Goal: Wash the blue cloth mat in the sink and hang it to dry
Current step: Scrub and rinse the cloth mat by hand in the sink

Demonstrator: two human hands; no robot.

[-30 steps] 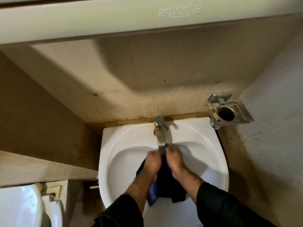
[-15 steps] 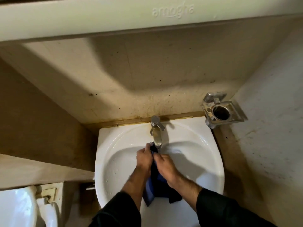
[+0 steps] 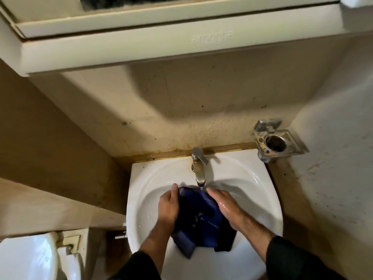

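The blue cloth mat point(image 3: 201, 217) lies bunched in the white sink point(image 3: 260, 190), just below the spout of the tap point(image 3: 198, 168), draped down toward the near rim. Water seems to be coming from the spout onto the top edge of the mat, though the stream is thin and blurred.

The left hand point(image 3: 168, 205) is on the mat's left side, its fingers point(image 3: 174, 190) curled around the edge of the fabric and gripping it. The right hand point(image 3: 222, 203) lies on the mat's right side with fingers fairly straight and close together, pressing the cloth flat against the basin; the back of that hand shines wet.

Judging by this, the task is in its washing stage: the mat is in the sink, looks wet and dark in places, and is being worked under the tap. No soap or lather can be made out. What remains, as far as can be judged, is finishing the rinse, wringing the water out, closing the tap, and carrying the mat to a place to hang; no rail or line shows near the sink. A metal holder point(image 3: 276, 141) on the wall sits up and to the right of the tap, and a toilet point(image 3: 28, 257) stands left of the sink.
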